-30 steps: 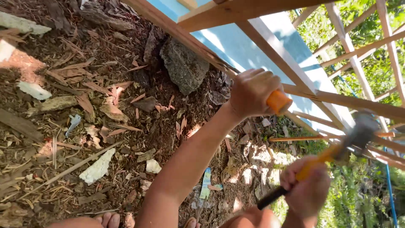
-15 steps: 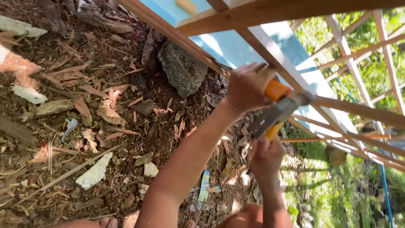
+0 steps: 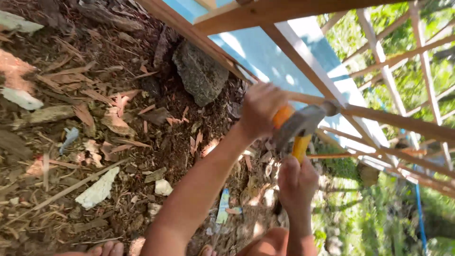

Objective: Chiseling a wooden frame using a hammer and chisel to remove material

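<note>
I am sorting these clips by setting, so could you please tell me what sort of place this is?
Most likely an outdoor building spot in a garden or wooded plot: bare ground strewn with wood chips, a timber frame under construction, and sunlit green foliage beyond it.

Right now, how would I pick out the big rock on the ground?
Find the pale blue panel framed by wooden slats at the top. Just below its lower wooden edge, on the chip-strewn soil, sits the rock. It is grey, angular and far bulkier than the flat wood chips and white scraps around it.
</note>
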